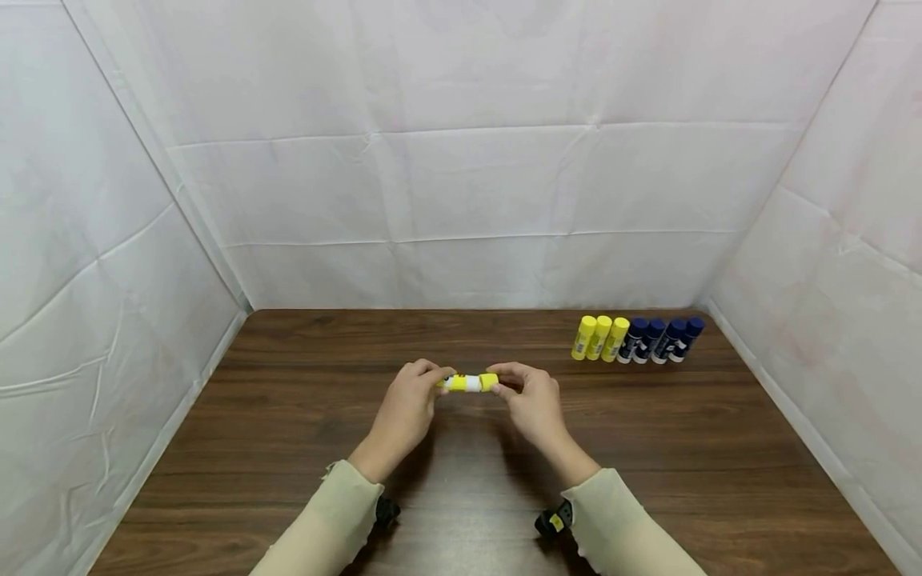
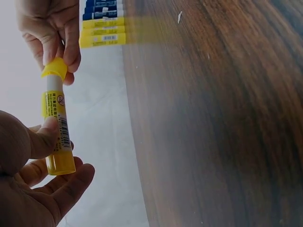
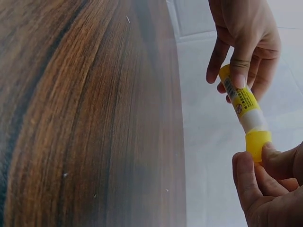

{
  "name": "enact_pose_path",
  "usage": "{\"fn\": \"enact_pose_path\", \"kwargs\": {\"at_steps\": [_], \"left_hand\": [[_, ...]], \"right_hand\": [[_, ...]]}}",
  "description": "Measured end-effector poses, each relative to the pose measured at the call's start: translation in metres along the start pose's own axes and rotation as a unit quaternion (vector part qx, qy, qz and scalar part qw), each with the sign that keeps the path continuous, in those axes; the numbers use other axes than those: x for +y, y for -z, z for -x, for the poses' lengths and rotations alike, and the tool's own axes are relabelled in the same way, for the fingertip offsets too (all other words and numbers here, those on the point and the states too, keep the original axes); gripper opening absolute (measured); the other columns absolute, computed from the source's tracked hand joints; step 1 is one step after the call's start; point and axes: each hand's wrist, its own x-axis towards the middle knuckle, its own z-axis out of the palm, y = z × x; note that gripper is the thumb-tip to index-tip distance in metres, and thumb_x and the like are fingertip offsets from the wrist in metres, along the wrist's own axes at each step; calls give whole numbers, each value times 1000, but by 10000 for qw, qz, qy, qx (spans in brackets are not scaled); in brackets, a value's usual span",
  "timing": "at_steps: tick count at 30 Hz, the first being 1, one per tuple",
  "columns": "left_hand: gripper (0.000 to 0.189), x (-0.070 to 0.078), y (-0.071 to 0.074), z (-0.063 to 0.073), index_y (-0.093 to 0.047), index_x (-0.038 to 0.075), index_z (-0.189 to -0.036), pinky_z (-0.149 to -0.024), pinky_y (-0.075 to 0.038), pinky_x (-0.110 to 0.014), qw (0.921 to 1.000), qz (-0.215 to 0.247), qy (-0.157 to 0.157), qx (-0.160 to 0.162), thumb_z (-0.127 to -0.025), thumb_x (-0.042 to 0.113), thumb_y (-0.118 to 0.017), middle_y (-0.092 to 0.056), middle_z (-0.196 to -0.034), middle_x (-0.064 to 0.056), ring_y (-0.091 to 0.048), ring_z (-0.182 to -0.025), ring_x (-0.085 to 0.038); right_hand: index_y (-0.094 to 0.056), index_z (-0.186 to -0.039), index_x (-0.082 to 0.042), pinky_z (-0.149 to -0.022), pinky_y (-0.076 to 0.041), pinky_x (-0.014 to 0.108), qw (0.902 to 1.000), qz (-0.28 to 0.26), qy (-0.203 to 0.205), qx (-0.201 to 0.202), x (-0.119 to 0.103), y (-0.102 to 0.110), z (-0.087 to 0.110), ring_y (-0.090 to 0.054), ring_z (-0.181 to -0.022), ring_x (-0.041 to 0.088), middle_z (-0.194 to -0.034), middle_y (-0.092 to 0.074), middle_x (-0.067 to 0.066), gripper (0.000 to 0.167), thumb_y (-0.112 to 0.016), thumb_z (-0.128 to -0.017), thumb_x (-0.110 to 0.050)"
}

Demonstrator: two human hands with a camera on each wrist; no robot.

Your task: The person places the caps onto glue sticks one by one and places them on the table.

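Between both hands, over the middle of the table, a yellow glue stick (image 1: 458, 383) lies level. My left hand (image 1: 411, 398) pinches its labelled body, thumb across the barcode side in the left wrist view. The yellow cap (image 3: 258, 144) is pinched at the other end by my right hand (image 1: 531, 400), thumb against fingertips. A white section of the glue stick (image 2: 54, 83) shows between the label and the cap, and the cap sits askew over its end.
At the back right of the brown wooden table (image 1: 302, 448), a row of upright glue sticks stands side by side: three yellow ones (image 1: 596, 339) and several dark blue ones (image 1: 655, 342). White cloth walls (image 1: 461, 184) enclose the back and sides. Small white scraps (image 2: 180, 17) lie on the tabletop.
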Motion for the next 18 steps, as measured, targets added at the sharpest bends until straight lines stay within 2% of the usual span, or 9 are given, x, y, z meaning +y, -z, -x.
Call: {"fn": "enact_pose_path", "kwargs": {"at_steps": [9, 18], "left_hand": [[26, 3, -1, 3, -75, 14, -120, -79, -56, -28, 9998, -149, -142, 38, -94, 11, -73, -66, -106, -1, -60, -93, -17], [25, 3, -2, 4, -76, 14, -118, -79, -56, -28, 9996, -216, -166, 68, -93, 11, -74, -67, -104, -1, -59, -92, -17]], "right_hand": [[-78, -104, -12, -76, -60, 32, 9998, -157, -104, 8, 1, 0, 3, -72, -91, 17, -99, -77, 3, 19, -79, -87, -6], [-78, -102, -11, -75, -60, 31, 9994, -300, -190, 1, 0, -1, 7, -72, -88, 18, -96, -77, 4, 17, -80, -86, -5]]}}
